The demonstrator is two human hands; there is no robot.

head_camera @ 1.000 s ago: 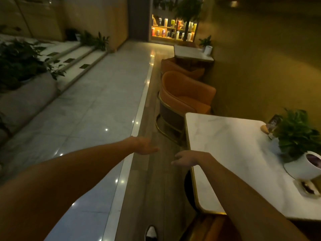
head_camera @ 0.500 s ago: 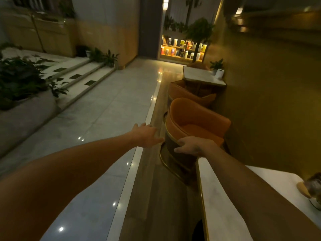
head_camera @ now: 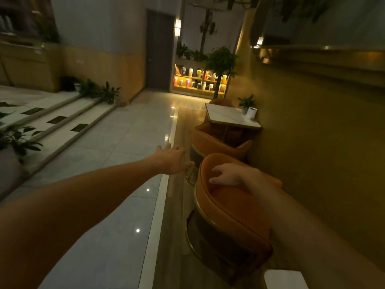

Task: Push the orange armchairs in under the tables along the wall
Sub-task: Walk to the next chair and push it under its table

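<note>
An orange armchair (head_camera: 233, 207) with a gold-rimmed dark base stands right below me beside the yellow wall. My right hand (head_camera: 227, 176) hovers over its curved backrest with fingers curled down, and I cannot tell if it touches. My left hand (head_camera: 171, 158) is spread open in the air to the chair's left, holding nothing. A second orange armchair (head_camera: 210, 140) stands just beyond, facing a white marble table (head_camera: 227, 117) against the wall. A third orange chair (head_camera: 224, 101) peeks from behind that table. A corner of the near white table (head_camera: 285, 279) shows at the bottom right.
A small potted plant (head_camera: 246, 102) and a white cup (head_camera: 251, 112) sit on the far table. White steps (head_camera: 62, 119) with plants rise on the left. A lit shelf (head_camera: 198, 80), a tree (head_camera: 220, 61) and a dark door (head_camera: 159, 49) close the far end. Wood flooring (head_camera: 177, 205) borders tiled aisle.
I have walked forward past the near table, so the first armchair is now right below me. My right hand has moved over its backrest and my left hand has risen and spread.
</note>
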